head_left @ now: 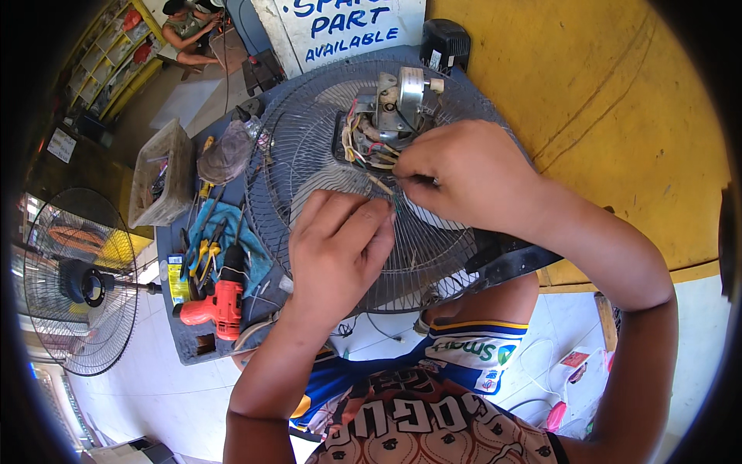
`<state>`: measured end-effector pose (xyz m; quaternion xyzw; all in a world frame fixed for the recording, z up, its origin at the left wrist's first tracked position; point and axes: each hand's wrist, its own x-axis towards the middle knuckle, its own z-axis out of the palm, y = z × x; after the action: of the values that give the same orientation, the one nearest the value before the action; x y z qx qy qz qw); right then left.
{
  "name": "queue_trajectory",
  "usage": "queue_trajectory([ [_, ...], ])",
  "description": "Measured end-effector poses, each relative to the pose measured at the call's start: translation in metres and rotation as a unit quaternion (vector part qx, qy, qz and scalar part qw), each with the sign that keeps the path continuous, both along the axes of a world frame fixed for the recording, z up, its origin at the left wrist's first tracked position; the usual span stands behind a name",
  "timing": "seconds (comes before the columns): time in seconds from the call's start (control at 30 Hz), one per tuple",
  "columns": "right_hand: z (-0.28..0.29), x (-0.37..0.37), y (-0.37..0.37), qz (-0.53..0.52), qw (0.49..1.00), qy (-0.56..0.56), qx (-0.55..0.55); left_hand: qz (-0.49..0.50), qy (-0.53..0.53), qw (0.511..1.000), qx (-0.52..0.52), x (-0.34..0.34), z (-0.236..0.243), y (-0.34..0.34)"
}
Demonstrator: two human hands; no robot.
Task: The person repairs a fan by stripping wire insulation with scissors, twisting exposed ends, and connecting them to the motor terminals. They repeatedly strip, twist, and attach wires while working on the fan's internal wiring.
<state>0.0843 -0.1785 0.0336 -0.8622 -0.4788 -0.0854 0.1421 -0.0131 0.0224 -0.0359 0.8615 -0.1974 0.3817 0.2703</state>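
A fan's round wire guard (pixel 297 131) lies on the work table, with its opened motor (pixel 382 112) standing on top. Several coloured wires (pixel 357 147) spill from the motor's base, and a thin tan sleeved piece (pixel 379 183) sticks out below them. My right hand (pixel 468 174) is closed in a pinch beside the motor, with wires running to its fingertips. Lower and to the left, my left hand (pixel 336 243) is closed above the guard, thumb and fingers together near the tan piece. What lies between its fingertips is too small to make out.
Left on the table (pixel 182 340) are a red cordless drill (pixel 220 305), pliers (pixel 205 259) on a blue cloth (pixel 251 271) and a grey bin (pixel 162 174). A standing fan (pixel 77 282) is at far left. Another person (pixel 189 31) sits in the background.
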Motion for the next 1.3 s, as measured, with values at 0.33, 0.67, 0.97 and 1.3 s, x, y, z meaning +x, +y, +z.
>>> queue_trajectory([
  [0.33,-0.003,-0.013,0.011,0.036,0.996,-0.011,0.078,0.052,-0.016,0.997,-0.057,0.006,0.001,0.008],
  [0.67,-0.011,0.003,0.022,0.062,0.932,0.291,0.208,0.051,0.022,0.991,-0.122,0.012,-0.002,0.006],
  [0.97,0.006,0.016,0.014,0.100,0.985,-0.017,0.138,-0.061,0.152,0.935,-0.315,0.027,0.020,0.010],
  [1.3,0.002,0.007,0.018,0.062,0.964,0.180,0.186,-0.093,0.349,0.739,-0.569,0.004,0.030,0.011],
])
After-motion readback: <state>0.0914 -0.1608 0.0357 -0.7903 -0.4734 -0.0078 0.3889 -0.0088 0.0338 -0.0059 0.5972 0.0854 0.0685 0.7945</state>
